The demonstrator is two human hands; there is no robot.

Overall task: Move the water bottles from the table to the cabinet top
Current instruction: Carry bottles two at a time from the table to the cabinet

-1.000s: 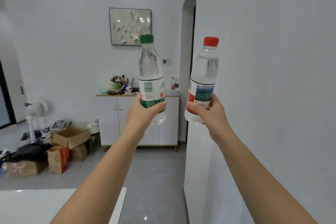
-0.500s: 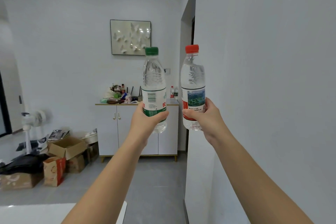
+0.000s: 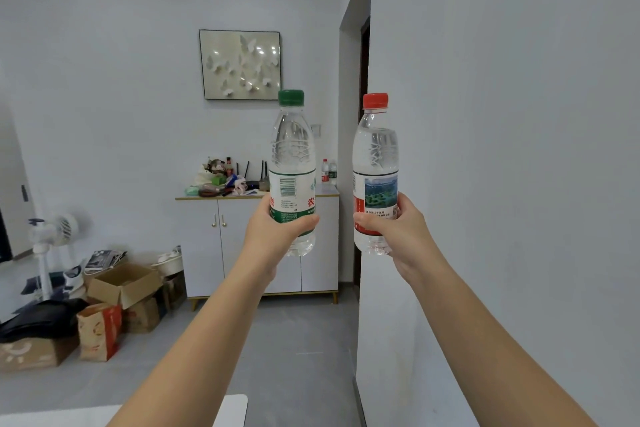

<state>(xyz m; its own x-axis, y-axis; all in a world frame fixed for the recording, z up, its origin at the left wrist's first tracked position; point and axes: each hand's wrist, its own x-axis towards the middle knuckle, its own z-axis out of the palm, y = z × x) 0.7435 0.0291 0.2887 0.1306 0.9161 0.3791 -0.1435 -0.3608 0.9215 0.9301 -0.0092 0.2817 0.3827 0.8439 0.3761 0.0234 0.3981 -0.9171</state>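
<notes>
My left hand (image 3: 277, 229) grips a clear water bottle with a green cap (image 3: 292, 152) around its lower label, held upright at arm's length. My right hand (image 3: 398, 229) grips a second upright bottle with a red cap (image 3: 374, 156). Both bottles hang in the air in front of a white cabinet (image 3: 242, 243) against the far wall. Two small bottles (image 3: 328, 172) stand on the right end of the cabinet top (image 3: 329, 193). A corner of the white table (image 3: 232, 409) shows at the bottom edge.
Clutter (image 3: 225, 180) covers the left half of the cabinet top. Cardboard boxes and bags (image 3: 114, 302) and a white fan (image 3: 52, 239) sit on the floor to the left. A white wall corner (image 3: 367, 288) juts out on the right, beside a dark doorway.
The view has dropped slightly and the cabinet looks a little nearer. The red-capped bottle went from tilted to upright, and both bottles now sit lower in the frame.
</notes>
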